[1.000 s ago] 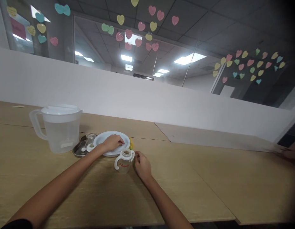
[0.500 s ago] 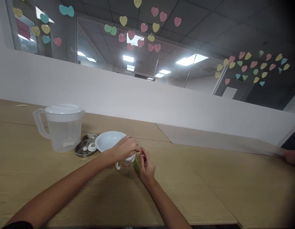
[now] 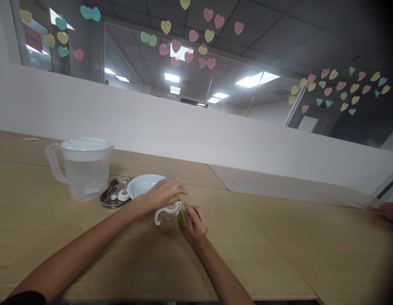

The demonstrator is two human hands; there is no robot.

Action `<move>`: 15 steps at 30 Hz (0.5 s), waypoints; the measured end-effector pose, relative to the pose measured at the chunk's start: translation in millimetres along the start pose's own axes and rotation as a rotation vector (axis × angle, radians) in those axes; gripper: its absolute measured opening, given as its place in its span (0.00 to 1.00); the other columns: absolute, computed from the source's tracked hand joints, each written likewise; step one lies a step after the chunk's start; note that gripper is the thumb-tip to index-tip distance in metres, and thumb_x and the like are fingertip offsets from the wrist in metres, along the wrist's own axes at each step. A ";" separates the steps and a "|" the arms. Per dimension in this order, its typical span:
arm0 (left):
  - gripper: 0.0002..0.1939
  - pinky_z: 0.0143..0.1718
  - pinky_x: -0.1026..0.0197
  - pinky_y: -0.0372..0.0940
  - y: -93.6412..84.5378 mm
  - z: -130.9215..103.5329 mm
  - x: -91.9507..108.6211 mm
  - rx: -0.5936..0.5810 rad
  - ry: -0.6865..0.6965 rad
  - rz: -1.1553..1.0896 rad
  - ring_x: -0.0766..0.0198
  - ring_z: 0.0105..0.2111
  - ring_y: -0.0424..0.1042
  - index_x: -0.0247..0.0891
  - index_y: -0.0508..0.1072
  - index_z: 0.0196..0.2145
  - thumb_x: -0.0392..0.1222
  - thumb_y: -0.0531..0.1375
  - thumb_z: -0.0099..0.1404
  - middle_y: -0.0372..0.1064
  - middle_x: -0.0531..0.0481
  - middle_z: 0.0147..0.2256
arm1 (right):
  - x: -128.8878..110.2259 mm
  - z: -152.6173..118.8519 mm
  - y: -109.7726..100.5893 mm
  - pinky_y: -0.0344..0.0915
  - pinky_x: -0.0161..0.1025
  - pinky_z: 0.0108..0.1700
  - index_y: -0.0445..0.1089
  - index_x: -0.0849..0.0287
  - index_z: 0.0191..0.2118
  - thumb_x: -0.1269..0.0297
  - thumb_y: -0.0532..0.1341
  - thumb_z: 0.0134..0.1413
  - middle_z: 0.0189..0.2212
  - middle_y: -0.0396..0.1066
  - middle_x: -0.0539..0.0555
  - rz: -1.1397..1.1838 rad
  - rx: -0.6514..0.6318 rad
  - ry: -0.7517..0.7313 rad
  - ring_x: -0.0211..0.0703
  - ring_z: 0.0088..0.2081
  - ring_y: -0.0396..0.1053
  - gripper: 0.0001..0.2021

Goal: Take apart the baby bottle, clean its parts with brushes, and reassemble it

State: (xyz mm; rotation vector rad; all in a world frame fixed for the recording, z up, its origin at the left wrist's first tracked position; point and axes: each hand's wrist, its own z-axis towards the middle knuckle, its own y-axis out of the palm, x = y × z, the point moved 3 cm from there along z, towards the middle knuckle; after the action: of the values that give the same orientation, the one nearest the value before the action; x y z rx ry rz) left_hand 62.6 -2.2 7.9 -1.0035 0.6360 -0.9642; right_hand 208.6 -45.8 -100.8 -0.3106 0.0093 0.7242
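A clear baby bottle (image 3: 167, 223) with red lettering and a white two-handled collar (image 3: 168, 209) stands on the table between my forearms. Over its top, my left hand (image 3: 166, 191) is closed, and a bit of yellow shows at its fingertips; what it grips is mostly hidden. My right hand (image 3: 196, 224) is to the right of the bottle with fingers curled. A thin pale strand (image 3: 184, 198) runs between the fingertips of both hands. Beside the bottle, near my right fingers, is a slim green object (image 3: 181, 219), partly covered.
A light blue bowl (image 3: 144, 184) is behind my left hand. Left of it, a metal kidney tray (image 3: 107, 200) holds small clear and white parts. A lidded plastic pitcher (image 3: 87, 173) stands further left. Another person's hand (image 3: 389, 210) is at the right edge.
My left hand has lifted slightly and drawn left, apart from my right fingertips, uncovering more of the bottle's white collar. The yellow bit now shows. My right hand has barely moved.
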 end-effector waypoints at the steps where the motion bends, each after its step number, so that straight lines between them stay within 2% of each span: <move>1: 0.13 0.46 0.59 0.60 -3.7 -1.9 -10.2 -0.009 -0.067 0.051 0.59 0.45 0.68 0.41 0.73 0.45 0.35 0.55 0.63 0.72 0.47 0.45 | -0.4 0.9 -0.2 0.68 0.34 0.35 0.69 0.58 0.49 0.71 0.50 0.61 0.33 0.72 0.56 0.008 0.007 -0.007 0.38 0.34 0.71 0.15; 3: 0.16 0.50 0.60 0.59 -12.0 -9.5 -37.7 -0.058 -0.264 0.157 0.60 0.48 0.67 0.42 0.73 0.46 0.32 0.54 0.62 0.70 0.47 0.47 | -2.0 4.0 -1.4 0.69 0.35 0.36 0.69 0.59 0.47 0.72 0.50 0.60 0.34 0.73 0.57 0.013 0.056 -0.005 0.38 0.35 0.72 0.14; 4: 0.17 0.51 0.61 0.59 -15.9 -15.9 -54.6 -0.098 -0.418 0.210 0.61 0.49 0.67 0.42 0.73 0.46 0.31 0.53 0.62 0.70 0.47 0.48 | -3.3 6.0 -2.2 0.69 0.35 0.37 0.68 0.60 0.46 0.73 0.50 0.60 0.34 0.73 0.57 0.010 0.082 -0.005 0.39 0.36 0.72 0.13; 6: 0.18 0.49 0.56 0.61 -22.8 -31.3 -84.6 -0.123 -0.603 0.271 0.55 0.49 0.67 0.36 0.72 0.47 0.30 0.51 0.62 0.69 0.39 0.48 | -6.5 10.2 -3.3 0.70 0.36 0.38 0.68 0.60 0.44 0.74 0.51 0.60 0.33 0.74 0.56 0.004 0.111 -0.006 0.39 0.36 0.73 0.12; 8: 0.15 0.42 0.53 0.64 -23.1 -49.3 -110.3 -0.188 -0.752 0.300 0.49 0.45 0.71 0.29 0.74 0.42 0.29 0.52 0.59 0.71 0.30 0.44 | -9.3 13.6 -3.7 0.70 0.36 0.37 0.68 0.60 0.42 0.74 0.51 0.60 0.33 0.74 0.55 0.005 0.109 -0.007 0.39 0.35 0.73 0.11; 12: 0.05 0.37 0.56 0.66 -6.7 -80.0 -141.9 -0.338 -0.918 0.261 0.48 0.37 0.74 0.30 0.76 0.27 0.31 0.60 0.53 0.74 0.31 0.34 | -10.2 15.6 -3.8 0.70 0.36 0.37 0.68 0.60 0.40 0.74 0.51 0.60 0.32 0.74 0.55 0.001 0.110 0.008 0.39 0.35 0.73 0.10; 15: 0.06 0.38 0.57 0.66 7.6 -89.6 -152.7 -0.336 -0.945 0.200 0.55 0.37 0.74 0.31 0.75 0.29 0.38 0.62 0.57 0.75 0.39 0.34 | -7.5 14.2 -2.8 0.70 0.35 0.37 0.68 0.61 0.40 0.74 0.51 0.60 0.32 0.74 0.55 -0.002 0.114 0.025 0.39 0.35 0.73 0.09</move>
State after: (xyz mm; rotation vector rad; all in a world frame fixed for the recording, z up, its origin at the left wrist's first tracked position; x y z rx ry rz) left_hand -76.5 99.2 -33.9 -1.5028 0.0853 -0.1317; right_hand 203.4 -48.6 -85.6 -0.2109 0.0734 0.7153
